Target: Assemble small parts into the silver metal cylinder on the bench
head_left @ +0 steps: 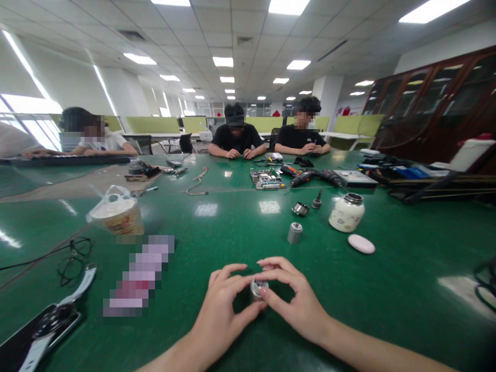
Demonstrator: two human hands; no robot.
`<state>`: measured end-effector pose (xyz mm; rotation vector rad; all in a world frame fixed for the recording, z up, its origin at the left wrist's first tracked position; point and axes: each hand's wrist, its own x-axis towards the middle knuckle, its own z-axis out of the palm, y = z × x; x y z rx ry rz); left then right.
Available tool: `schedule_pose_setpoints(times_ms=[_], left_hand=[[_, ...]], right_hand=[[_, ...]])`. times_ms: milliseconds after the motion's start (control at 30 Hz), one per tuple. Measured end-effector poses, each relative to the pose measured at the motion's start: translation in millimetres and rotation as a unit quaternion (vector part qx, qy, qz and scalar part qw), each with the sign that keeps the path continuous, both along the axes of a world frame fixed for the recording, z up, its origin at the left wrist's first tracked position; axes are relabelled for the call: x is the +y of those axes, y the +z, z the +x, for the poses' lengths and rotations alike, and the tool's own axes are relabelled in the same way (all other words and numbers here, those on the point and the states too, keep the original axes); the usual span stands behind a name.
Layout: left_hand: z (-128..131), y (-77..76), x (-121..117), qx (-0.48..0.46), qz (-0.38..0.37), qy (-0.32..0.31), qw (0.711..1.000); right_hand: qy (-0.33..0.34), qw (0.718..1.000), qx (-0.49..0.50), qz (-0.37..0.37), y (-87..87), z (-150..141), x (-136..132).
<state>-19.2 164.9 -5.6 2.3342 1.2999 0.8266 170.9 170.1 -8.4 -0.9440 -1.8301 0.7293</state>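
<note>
Low over the green table (pixel 225 217), a small silver metal cylinder (pixel 259 289) stands between my hands. My left hand (pixel 222 305) curls round its left side, with forefinger and thumb against it. From the right, my right hand (pixel 296 297) grips its top edge with thumb and fingers. The fingers hide part of the cylinder's side and base. Beyond them stands a similar grey metal cylinder (pixel 295 233). Behind that lie a short open metal housing (pixel 300 208) and a dark metal part with an upright shaft (pixel 316 200).
On the right are a cream jar (pixel 346 213) and a pale oval lid (pixel 361 244). A bagged tub (pixel 118 214), glasses (pixel 75 258) and a watch (pixel 54 323) lie left. A circuit board (pixel 267 179) and power drill (pixel 302 178) lie farther back. Several people sit across the table.
</note>
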Motion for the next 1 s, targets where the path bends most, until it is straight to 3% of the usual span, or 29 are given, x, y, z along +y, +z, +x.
schedule_pose_setpoints(times_ms=[200, 300, 467, 633, 833, 1000], left_hand=[[0, -4.0, -1, 0.004, 0.048, -0.010, 0.999], [-1, -4.5, -1, 0.005, 0.053, -0.005, 0.999], [-1, -4.8, 1, 0.005, 0.046, 0.011, 0.999], [-1, -6.9, 1, 0.001, 0.040, 0.012, 0.999], [-1, -6.9, 0, -0.001, 0.025, 0.013, 1.000], [0, -6.5, 0, -0.006, 0.015, 0.012, 1.000]], right_hand=[[-0.043, 0.999, 0.018, 0.010, 3.2, -3, 1], [-0.102, 0.993, 0.017, 0.051, 3.2, 5, 12], [-0.207, 0.968, -0.125, 0.062, -10.2, 29, 39], [-0.203, 0.953, -0.220, 0.035, -19.8, 35, 44], [-0.154, 0.971, -0.184, 0.013, -19.3, 33, 44], [-0.174, 0.978, -0.112, 0.028, -14.5, 27, 42]])
